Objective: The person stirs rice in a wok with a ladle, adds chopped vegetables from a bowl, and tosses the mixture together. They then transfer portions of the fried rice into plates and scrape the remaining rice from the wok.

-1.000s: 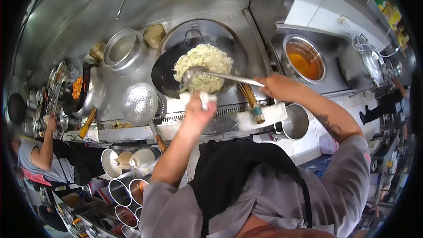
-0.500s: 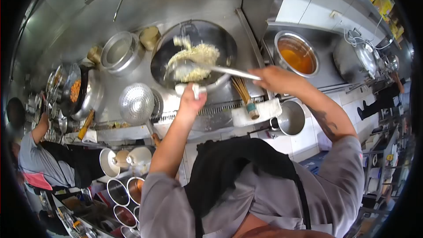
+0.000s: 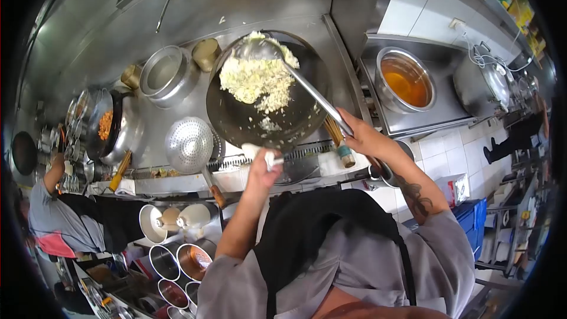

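My left hand is closed around a white cloth at the near rim of a large dark wok. My right hand grips the long metal handle of a ladle, whose bowl rests on pale yellow and white chopped food toward the wok's far side. Small bits are scattered lower in the pan. A bundled bamboo brush lies just left of my right hand. Left of the wok is a perforated metal strainer with a wooden handle.
A pot of orange liquid stands on the right counter, beside a large lidded pot. Metal bowls sit at the back left. A co-worker stands at the far left near another wok; another person is at the far right.
The ladle bowl has moved up and away, with its handle now slanting more steeply. The food sits farther back in the wok, baring its near side. My right hand is lower.
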Demonstrator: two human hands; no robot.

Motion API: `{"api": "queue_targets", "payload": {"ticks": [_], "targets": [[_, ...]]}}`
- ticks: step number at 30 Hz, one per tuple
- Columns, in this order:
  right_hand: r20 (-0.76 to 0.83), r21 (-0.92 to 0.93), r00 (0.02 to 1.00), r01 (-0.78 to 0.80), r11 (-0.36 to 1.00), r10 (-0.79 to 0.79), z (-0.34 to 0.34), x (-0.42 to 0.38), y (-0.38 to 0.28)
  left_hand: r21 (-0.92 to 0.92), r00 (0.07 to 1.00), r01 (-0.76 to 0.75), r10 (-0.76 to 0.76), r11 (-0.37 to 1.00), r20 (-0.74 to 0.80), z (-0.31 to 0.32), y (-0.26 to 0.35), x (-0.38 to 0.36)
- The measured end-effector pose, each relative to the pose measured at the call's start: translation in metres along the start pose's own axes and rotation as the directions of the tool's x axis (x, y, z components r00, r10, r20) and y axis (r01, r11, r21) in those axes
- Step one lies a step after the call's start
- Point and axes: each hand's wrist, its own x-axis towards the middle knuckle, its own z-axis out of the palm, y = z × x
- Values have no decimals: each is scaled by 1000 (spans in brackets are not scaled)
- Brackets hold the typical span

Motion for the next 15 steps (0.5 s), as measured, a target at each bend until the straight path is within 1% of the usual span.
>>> {"api": "queue_targets", "payload": {"ticks": [1,2,3,4,5,6,7,8,9,10,11,12,13,14,15], "targets": [[-36,261,999,8,965,1,-2,4,-12,16,1000,8,-8,1000,13,12,13,-6],[-33,261,999,6,965,2,-4,10,-20,5,995,13,-14,1000,97,8,19,1],[-24,299,991,-119,947,132,-9,22,-27,-38,992,31,-26,999,126,3,21,6],[-19,339,981,-175,924,193,-9,27,-24,-80,987,48,-35,996,155,10,25,0],[-13,380,967,-229,896,253,-8,32,-21,-78,987,45,-32,996,158,14,26,-5],[-8,420,950,-280,863,312,-8,38,-18,13,996,-35,34,999,86,18,24,-8],[-61,279,932,-328,903,357,-4,38,-1,108,994,-108,106,988,20,20,21,-9],[-106,108,927,-349,931,360,2,36,22,107,994,-106,104,989,25,20,15,-10],[-150,-65,920,-373,925,361,8,35,44,256,978,-178,200,950,-62,20,10,-11],[-151,-68,921,-372,926,359,11,35,42,404,943,-229,304,885,-133,20,4,-13],[1,13,860,-511,860,511,15,31,37,452,936,-245,331,858,-122,27,-1,-27],[164,69,760,-644,762,628,17,27,32,534,894,-293,425,793,-140,30,-13,-33],[163,64,758,-647,760,632,23,27,22,523,869,-363,482,772,-109,26,-25,-29],[395,449,675,-734,510,623,30,27,6,512,842,-425,534,746,-79,24,-31,-27],[599,678,628,-727,102,497,35,27,-5,512,847,-418,526,750,-80,20,-30,-26]]}}
